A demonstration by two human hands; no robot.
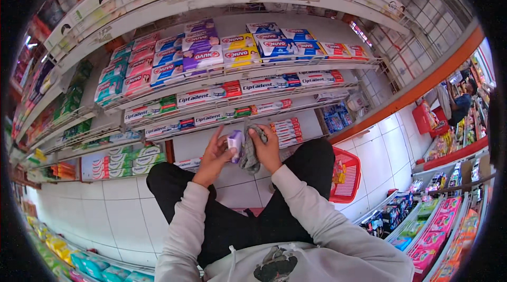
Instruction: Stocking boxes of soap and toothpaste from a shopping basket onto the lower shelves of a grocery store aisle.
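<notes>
My left hand [214, 163] grips a small purple and white soap box [236, 145] between thumb and fingers, with the index finger raised. A crumpled grey cloth [249, 159] is pinched in my right hand [267, 149], right beside the box; whether the two touch I cannot tell. Both hands are above my knees, in front of the low shelves. Behind them runs a shelf of Ciptadent toothpaste boxes [208, 118]. Higher up, Nuvo soap boxes stand in stacks by colour, among them purple ones [202, 57], yellow ones [241, 55] and blue ones [277, 48].
A red plastic basket [350, 194] with packets in it stands on the tiled floor by my right knee. Wire rails [245, 66] edge the shelves. An orange shelf edge [412, 83] slants along the right. Further off at the right is another person [461, 99].
</notes>
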